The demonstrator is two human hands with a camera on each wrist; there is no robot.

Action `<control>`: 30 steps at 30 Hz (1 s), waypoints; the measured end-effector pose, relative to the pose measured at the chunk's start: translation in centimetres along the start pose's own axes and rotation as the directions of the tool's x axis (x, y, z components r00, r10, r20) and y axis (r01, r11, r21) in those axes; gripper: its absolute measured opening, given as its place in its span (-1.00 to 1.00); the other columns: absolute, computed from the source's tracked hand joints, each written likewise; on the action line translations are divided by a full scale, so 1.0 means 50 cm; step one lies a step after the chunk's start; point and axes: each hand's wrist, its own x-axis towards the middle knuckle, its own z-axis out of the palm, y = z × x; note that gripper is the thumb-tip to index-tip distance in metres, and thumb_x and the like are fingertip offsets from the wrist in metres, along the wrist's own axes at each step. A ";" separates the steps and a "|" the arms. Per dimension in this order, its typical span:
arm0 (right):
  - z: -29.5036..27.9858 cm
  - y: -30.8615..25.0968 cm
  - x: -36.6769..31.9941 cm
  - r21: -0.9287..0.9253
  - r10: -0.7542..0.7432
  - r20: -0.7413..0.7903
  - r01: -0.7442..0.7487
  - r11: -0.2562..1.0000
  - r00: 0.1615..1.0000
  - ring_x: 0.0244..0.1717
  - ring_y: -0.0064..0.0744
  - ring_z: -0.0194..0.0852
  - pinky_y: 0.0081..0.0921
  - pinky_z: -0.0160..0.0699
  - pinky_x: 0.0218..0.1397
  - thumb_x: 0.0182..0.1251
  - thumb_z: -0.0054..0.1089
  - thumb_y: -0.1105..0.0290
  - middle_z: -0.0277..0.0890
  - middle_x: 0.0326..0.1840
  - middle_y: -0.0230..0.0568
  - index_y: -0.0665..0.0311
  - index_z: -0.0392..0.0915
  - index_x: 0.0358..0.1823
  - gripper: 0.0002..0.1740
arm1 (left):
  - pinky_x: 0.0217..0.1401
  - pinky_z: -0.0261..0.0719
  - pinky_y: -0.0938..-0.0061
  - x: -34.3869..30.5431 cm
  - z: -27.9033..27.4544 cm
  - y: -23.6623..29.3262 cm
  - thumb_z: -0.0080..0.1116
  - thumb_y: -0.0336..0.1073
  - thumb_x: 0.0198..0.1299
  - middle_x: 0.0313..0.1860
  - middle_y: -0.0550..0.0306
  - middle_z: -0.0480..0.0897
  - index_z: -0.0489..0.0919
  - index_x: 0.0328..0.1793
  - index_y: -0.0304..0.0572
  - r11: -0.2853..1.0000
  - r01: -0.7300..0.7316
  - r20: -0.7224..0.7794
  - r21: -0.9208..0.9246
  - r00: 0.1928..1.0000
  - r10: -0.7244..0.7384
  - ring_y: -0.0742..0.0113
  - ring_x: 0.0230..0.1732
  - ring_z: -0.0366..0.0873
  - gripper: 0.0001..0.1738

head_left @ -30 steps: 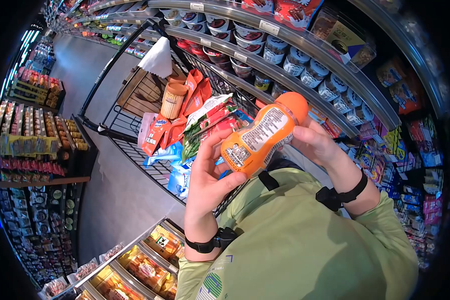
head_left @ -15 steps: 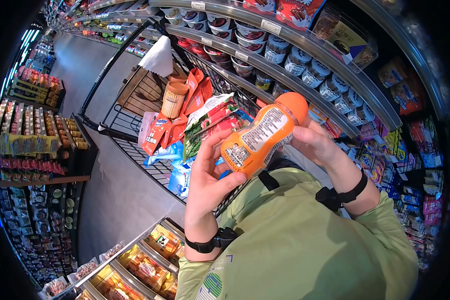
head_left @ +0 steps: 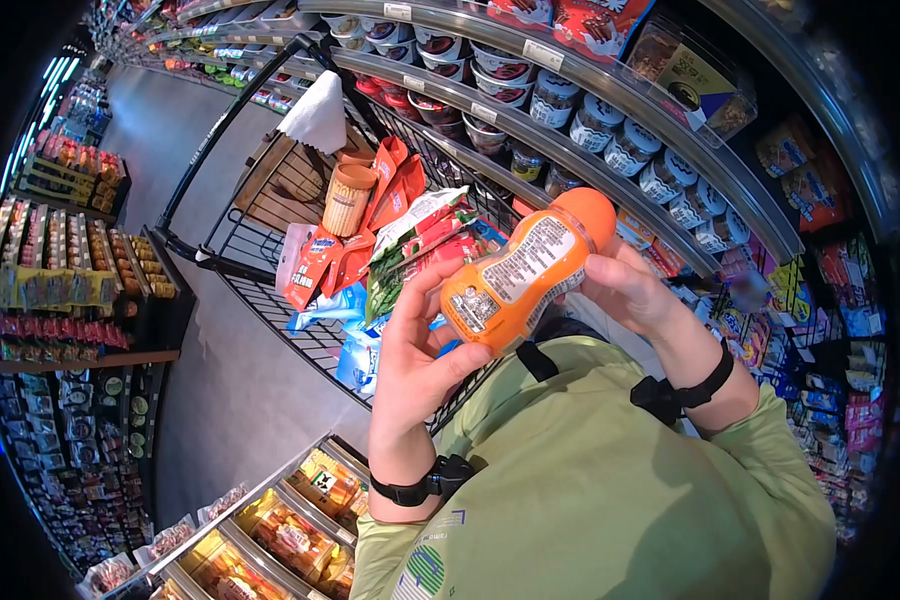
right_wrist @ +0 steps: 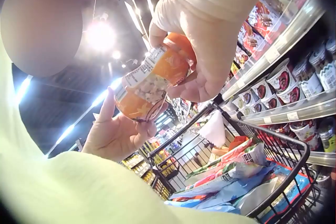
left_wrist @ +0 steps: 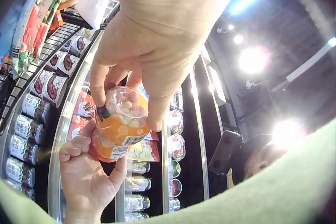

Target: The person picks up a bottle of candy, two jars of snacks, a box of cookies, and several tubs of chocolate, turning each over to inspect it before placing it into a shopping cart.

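Note:
Both hands hold an orange bottle with a round orange cap, tilted in front of the green shirt. Its white label with printed text faces up in the head view. My left hand grips the base end, thumb on the near side and fingers on the far side. Near the cap, my right hand pinches the bottle with thumb and fingers. Through the clear bottom of the bottle, small pale pieces show in the left wrist view. The right wrist view shows similar pieces through the side of the bottle.
Behind the hands stands a black wire cart with red bags, blue packs, a tan canister and a white cone-shaped piece. Shelves of tubs run along the right. Bins of golden packs lie front left.

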 end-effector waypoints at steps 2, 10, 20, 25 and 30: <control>-0.017 0.014 -0.002 0.005 0.052 0.006 -0.052 0.999 0.999 0.26 -0.39 0.34 -0.39 0.40 0.22 0.24 0.23 0.12 0.32 0.29 -0.20 0.24 0.09 0.43 -0.20 | 0.26 0.52 0.34 0.002 -0.001 0.003 0.47 -0.39 -0.03 0.29 -0.09 0.42 0.19 0.43 -0.36 1.000 -0.019 -0.006 -0.013 1.000 0.019 0.20 0.27 0.46 -0.09; -0.014 0.032 0.002 -0.022 -0.008 0.022 0.008 1.000 1.000 0.19 -0.41 0.39 -0.45 0.50 0.08 0.19 0.33 0.10 0.33 0.28 -0.20 0.25 0.06 0.45 -0.10 | 0.30 0.47 0.30 0.003 -0.018 0.002 0.38 -0.37 0.06 0.32 -0.06 0.39 0.17 0.48 -0.37 0.993 -0.113 0.003 0.025 0.994 0.113 0.21 0.29 0.43 -0.12; -0.022 0.035 0.002 -0.012 0.015 0.086 -0.014 1.000 0.996 0.42 -0.32 0.15 -0.35 0.14 0.45 0.23 0.32 0.10 0.20 0.42 -0.14 0.33 -0.01 0.49 -0.06 | 0.19 0.57 0.34 -0.002 -0.013 0.005 0.33 -0.41 0.08 0.32 -0.04 0.38 0.16 0.49 -0.36 0.997 -0.079 -0.019 -0.019 0.997 0.079 0.21 0.24 0.47 -0.15; -0.022 0.034 0.000 -0.021 0.008 0.079 -0.007 1.000 0.997 0.42 -0.33 0.15 -0.35 0.11 0.46 0.23 0.31 0.09 0.20 0.42 -0.14 0.34 0.00 0.48 -0.07 | 0.13 0.61 0.37 -0.002 -0.011 0.003 0.34 -0.39 0.10 0.32 -0.05 0.38 0.16 0.49 -0.34 0.996 -0.089 -0.011 -0.019 0.996 0.089 0.20 0.23 0.49 -0.14; -0.023 0.032 -0.003 -0.028 0.027 0.076 -0.025 0.999 0.997 0.44 -0.32 0.13 -0.35 0.08 0.47 0.23 0.32 0.09 0.19 0.43 -0.14 0.33 -0.02 0.49 -0.05 | 0.20 0.57 0.33 -0.001 -0.011 0.003 0.37 -0.35 0.10 0.32 -0.05 0.39 0.16 0.49 -0.34 0.995 -0.096 -0.008 -0.014 0.995 0.096 0.20 0.24 0.47 -0.13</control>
